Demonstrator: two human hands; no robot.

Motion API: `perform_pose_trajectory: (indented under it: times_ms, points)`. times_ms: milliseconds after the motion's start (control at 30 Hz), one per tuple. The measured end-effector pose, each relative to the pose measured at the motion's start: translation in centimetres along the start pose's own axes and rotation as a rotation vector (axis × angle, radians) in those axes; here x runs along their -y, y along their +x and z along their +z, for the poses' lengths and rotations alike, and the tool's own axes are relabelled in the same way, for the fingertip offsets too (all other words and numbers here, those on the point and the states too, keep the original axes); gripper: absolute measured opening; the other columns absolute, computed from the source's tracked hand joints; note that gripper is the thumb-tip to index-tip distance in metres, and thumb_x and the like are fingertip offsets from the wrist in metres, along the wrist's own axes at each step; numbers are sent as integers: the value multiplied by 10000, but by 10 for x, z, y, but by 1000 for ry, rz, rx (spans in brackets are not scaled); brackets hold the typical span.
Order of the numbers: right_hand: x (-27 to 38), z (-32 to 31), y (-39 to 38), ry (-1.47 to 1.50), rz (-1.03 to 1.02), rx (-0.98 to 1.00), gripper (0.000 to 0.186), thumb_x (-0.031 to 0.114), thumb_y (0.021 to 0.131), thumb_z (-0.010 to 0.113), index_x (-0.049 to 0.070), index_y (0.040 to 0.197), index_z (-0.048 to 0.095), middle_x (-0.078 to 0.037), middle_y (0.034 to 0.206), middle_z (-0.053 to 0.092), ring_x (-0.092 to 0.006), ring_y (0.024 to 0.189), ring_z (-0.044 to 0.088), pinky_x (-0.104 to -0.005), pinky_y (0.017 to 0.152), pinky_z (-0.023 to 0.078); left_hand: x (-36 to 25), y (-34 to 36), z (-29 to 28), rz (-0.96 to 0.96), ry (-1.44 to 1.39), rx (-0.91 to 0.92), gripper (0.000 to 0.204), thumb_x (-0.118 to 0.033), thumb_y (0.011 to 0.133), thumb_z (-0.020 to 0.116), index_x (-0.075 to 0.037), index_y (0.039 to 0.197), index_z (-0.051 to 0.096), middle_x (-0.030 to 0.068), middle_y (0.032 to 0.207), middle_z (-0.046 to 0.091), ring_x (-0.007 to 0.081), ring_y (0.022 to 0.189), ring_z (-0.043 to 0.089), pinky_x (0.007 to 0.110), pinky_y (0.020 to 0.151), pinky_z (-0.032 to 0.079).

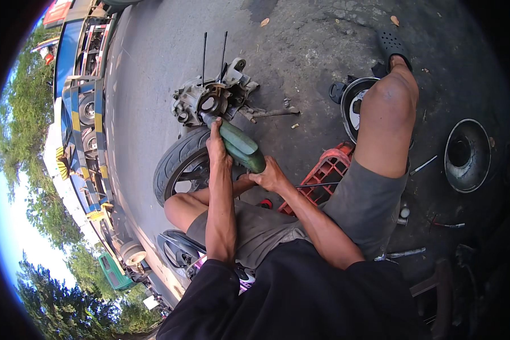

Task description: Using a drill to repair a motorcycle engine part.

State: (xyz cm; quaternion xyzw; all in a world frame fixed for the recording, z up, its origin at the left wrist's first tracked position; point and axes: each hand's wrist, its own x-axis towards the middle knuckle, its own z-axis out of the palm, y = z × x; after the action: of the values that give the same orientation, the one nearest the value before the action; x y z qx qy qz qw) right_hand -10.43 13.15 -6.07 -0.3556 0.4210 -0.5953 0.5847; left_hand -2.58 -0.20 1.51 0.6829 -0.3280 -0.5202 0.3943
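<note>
My left hand point(216, 137) grips the narrow upper part of a green bottle-like object point(239, 141), whose grey tip reaches toward a round opening in a metal engine casing point(190, 102). My right hand point(269, 174) is closed on the lower end of the same object. The casing, with two long studs sticking up, lies on the pavement. A black-tyred wheel point(167, 167) lies just left of my forearms. An orange plastic crate point(334, 164) is at my right, with a dark rod across it. The object's tip is partly hidden.
A pan point(350, 116) lies behind my right leg, a metal bowl point(467, 156) and scattered tools point(408, 252) farther right. A dark sandal point(392, 45) is on my foot. A motorcycle point(178, 249) is low left; large trucks point(85, 141) and trees line the far left.
</note>
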Motion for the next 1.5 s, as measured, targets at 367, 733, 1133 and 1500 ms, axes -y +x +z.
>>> perform_pose_trajectory:
  times_ms: [367,733,1133,1500]
  points:
    - [3,-4,6,-7,-8,-42,162,87,628,648,-43,700,583,-197,668,631,-345,625,638,-407,629,503,-7,5,8,-6,65,22,404,-371,837,702,-14,990,590,78,788,605,205,659,620,341,617,543]
    - [4,-5,7,-21,16,-68,191,86,622,676,-43,733,590,-219,717,638,-385,701,646,-426,666,504,-11,-3,22,43,46,17,423,-343,802,736,34,925,589,78,749,582,187,601,583,328,556,504]
    - [2,-6,10,23,27,-70,189,100,629,682,-34,716,581,-212,681,620,-387,671,629,-421,651,494,-13,-1,24,22,73,64,451,-364,812,723,15,1014,587,85,792,595,197,648,608,327,601,525]
    - [3,-4,7,-28,12,-47,216,108,627,682,-42,758,600,-238,727,631,-409,713,634,-433,674,496,-9,1,17,45,13,36,444,-356,795,735,42,918,584,94,746,589,199,588,591,334,552,509]
